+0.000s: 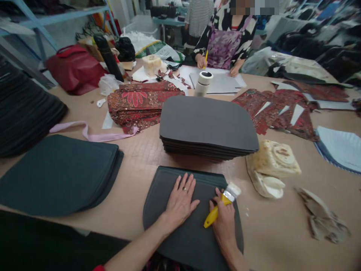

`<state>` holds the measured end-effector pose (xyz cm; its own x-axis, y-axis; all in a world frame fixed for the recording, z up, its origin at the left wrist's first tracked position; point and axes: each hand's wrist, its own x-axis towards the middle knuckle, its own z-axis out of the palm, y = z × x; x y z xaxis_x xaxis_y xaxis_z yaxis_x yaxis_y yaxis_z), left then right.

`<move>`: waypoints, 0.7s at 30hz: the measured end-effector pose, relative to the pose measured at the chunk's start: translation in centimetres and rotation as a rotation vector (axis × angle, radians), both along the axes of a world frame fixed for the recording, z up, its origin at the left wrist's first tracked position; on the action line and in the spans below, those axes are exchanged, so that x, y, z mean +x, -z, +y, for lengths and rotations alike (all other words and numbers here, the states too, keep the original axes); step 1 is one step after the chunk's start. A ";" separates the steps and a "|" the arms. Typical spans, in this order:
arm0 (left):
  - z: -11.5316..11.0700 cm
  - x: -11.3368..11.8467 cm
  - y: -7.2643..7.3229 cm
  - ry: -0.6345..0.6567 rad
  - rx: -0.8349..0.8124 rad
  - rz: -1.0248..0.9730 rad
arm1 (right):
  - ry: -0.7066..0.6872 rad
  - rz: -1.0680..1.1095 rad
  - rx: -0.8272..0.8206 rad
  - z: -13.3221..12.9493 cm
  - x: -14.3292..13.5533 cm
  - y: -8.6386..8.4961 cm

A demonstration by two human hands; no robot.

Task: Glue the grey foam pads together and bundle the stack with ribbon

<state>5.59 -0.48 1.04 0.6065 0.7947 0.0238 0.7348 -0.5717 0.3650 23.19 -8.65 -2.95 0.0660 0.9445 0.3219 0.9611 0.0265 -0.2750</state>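
Note:
My left hand (180,201) lies flat with fingers stretched on a dark grey foam panel (180,241) with rounded corners. That panel rests on dark green panels (191,174), whose edges show at the far side. In my right hand (224,216) is a paintbrush (212,216) with a yellow handle and whitish bristles, pointing up and to the right; this hand also touches the panel. Just beyond stands a stack of grey foam panels (208,120). Right of it sits a glue-crusted, cream-coloured container (276,158).
Dark green panels (56,177) lie at left by a tall black stack (22,109). Patterned red fabric pieces (143,99) and a white cup-like container (204,82) stand farther back. A crumpled cloth (324,216) lies at right. Across the table, a person (225,45) holds a yellow pencil-like tool.

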 end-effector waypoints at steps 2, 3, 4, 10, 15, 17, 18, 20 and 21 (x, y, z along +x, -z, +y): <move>0.0 0.0 0.7 0.003 0.007 0.018 | 0.001 -0.001 -0.004 0.0 0.0 0.1; -0.1 -0.3 0.9 0.002 0.009 0.026 | 0.004 0.001 -0.008 0.0 -0.1 0.2; -0.1 -0.7 0.9 -0.003 0.011 0.032 | 0.007 0.005 -0.015 0.0 -0.1 0.2; 0.2 -4.4 0.6 -0.111 0.020 0.081 | 0.029 0.018 -0.043 0.0 -0.3 0.2; 0.5 -7.6 1.4 -0.168 0.058 0.083 | 0.066 0.048 -0.076 -0.1 -0.6 -0.1; 0.6 -9.1 1.8 -0.236 0.052 0.049 | 0.064 0.057 -0.071 -0.2 -0.6 -0.1; 0.6 -10.1 2.0 -0.298 0.044 0.023 | 0.063 0.063 -0.068 -0.3 -0.6 -0.1; 0.7 -12.0 1.9 -0.428 0.005 -0.062 | 0.064 0.081 -0.073 -0.2 -0.7 -0.1; 0.7 -12.9 1.7 -0.477 -0.031 -0.120 | 0.066 0.091 -0.074 0.0 -0.9 -0.1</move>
<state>-7.30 0.20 -0.68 0.1692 0.9846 0.0433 0.8638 -0.1693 0.4746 22.32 -8.61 -2.86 0.1542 0.9581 0.2412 0.9310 -0.0592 -0.3601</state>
